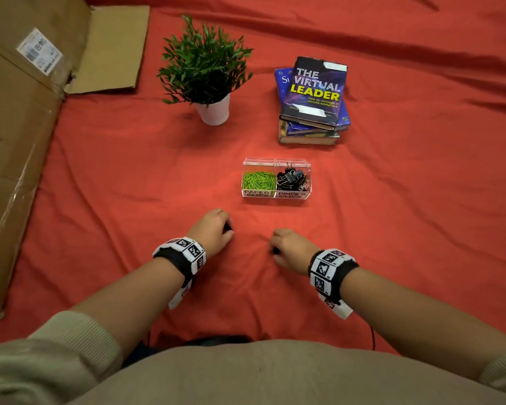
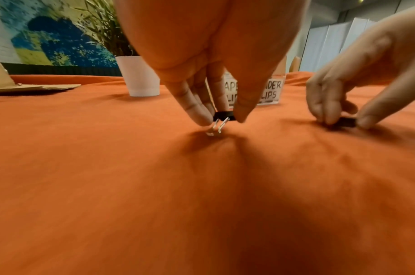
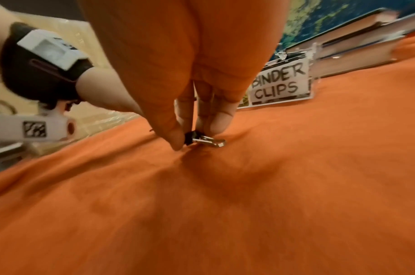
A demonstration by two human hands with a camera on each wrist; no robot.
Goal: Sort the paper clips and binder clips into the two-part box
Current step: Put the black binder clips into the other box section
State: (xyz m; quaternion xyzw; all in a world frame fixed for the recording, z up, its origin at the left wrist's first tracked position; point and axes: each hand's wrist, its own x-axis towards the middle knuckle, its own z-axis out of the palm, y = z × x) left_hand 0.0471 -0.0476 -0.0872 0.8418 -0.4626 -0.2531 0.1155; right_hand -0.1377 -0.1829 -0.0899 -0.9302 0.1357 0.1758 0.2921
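A clear two-part box (image 1: 276, 194) stands on the red cloth, green paper clips (image 1: 258, 180) in its left half and black binder clips (image 1: 293, 180) in its right half. My left hand (image 1: 216, 229) is just short of the box and pinches a black binder clip (image 2: 223, 115) at the cloth, wire handles pointing down. My right hand (image 1: 289, 247) pinches another black binder clip (image 3: 194, 138) lying on the cloth, its silver handles sticking out to the right. In the left wrist view the right hand's binder clip (image 2: 346, 121) shows between thumb and fingers.
A potted plant (image 1: 206, 71) in a white pot and a stack of books (image 1: 313, 103) stand behind the box. Flattened cardboard (image 1: 21, 112) covers the left side. The red cloth (image 1: 129, 171) is wrinkled around the hands.
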